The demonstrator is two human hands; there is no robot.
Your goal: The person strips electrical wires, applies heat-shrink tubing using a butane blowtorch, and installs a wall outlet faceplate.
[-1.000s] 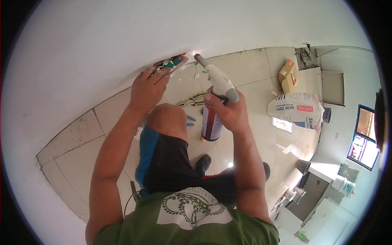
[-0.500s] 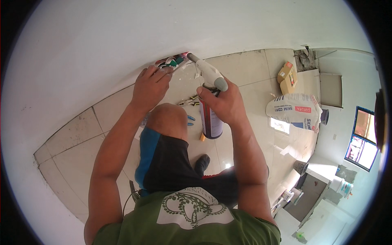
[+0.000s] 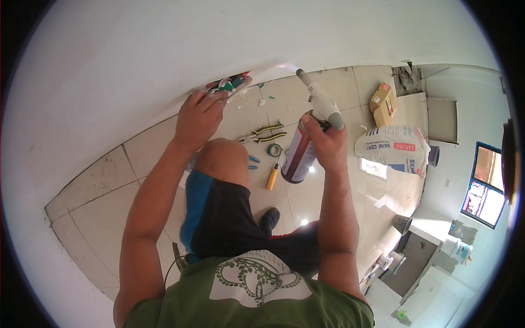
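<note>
My right hand (image 3: 330, 145) grips a gas torch (image 3: 324, 104) at the top of its canister (image 3: 298, 156). From the torch's nozzle a pale flame (image 3: 287, 66) points left along the foot of the white wall. My left hand (image 3: 199, 117) is closed at an opening low in the wall, its fingers pinching something thin that I cannot make out. Green, white and red wires or parts (image 3: 228, 84) show in that opening, just beyond my left fingertips. The nozzle stands to the right of the opening, apart from it.
On the tiled floor lie pliers (image 3: 262, 133), a roll of green tape (image 3: 274, 150), a yellow-handled screwdriver (image 3: 272, 176) and a blue-handled tool (image 3: 254, 162). White crumbs lie along the wall. Farther right are a cardboard box (image 3: 384, 105) and a large white bag (image 3: 392, 148).
My right hand has swung the torch right, away from the wall opening, uncovering the tape roll and screwdriver. The flame now shows against the wall. My left hand has barely shifted.
</note>
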